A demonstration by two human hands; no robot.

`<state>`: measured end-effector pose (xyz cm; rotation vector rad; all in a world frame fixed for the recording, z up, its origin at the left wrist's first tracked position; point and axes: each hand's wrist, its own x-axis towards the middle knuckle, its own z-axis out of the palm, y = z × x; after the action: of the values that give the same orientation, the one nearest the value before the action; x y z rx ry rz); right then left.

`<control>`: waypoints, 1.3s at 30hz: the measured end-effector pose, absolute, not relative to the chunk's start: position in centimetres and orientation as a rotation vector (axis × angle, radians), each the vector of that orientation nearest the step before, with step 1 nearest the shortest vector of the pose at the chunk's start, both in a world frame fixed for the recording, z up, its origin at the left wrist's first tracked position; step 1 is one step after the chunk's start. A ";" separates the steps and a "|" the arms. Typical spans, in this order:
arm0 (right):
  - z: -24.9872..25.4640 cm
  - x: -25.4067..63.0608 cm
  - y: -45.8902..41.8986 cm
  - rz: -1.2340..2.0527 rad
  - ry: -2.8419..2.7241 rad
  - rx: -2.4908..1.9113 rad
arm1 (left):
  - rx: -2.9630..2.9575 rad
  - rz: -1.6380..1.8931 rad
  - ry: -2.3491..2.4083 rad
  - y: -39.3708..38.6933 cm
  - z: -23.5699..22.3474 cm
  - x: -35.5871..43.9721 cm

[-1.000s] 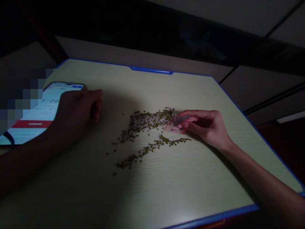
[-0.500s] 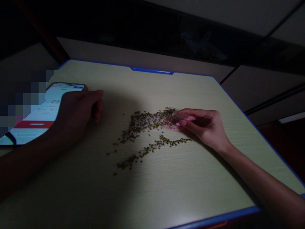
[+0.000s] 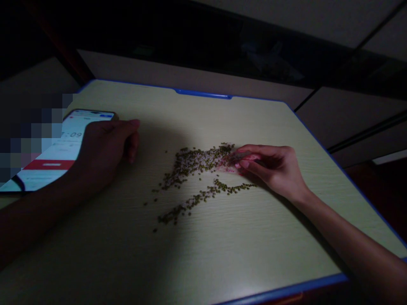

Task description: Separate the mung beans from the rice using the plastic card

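Note:
My right hand pinches a small see-through plastic piece with pink-red print between thumb and fingers, perhaps a bag or card. It lies low against the right end of a heap of small green beans mixed with pale grains. A thinner line of the same beans runs slantwise nearer to me. My left hand is loosely curled, its edge over a lit phone and covering part of the screen. Nothing shows in its fingers, and the beans are some way to its right.
Everything rests on a pale wood-grain table with a blue rim. A blue raised strip sits at its far edge. Stray beans are scattered left of the heap. Beyond the table stands a dark cabinet front. Light is dim.
Hardly anything differs. The view has shifted very slightly; both hands, the plastic piece and the beans keep nearly the same places.

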<state>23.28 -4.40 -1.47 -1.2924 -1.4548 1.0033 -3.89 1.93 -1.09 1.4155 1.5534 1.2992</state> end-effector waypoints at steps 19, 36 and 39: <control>-1.2 22.8 -4.1 0.848 -1.778 -1.119 | 1.400 1.294 1.535 1.9 -1.1 -3.7; -1.5 24.9 -4.2 0.915 -1.840 -1.056 | 1.415 1.286 1.552 1.8 -0.8 -3.7; -1.4 25.1 -4.3 0.930 -1.833 -1.050 | 1.415 1.281 1.555 1.8 -0.8 -3.6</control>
<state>25.08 -4.31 -1.44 -1.0496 -1.8328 0.9301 -3.61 1.78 -0.77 1.4153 1.5553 1.2812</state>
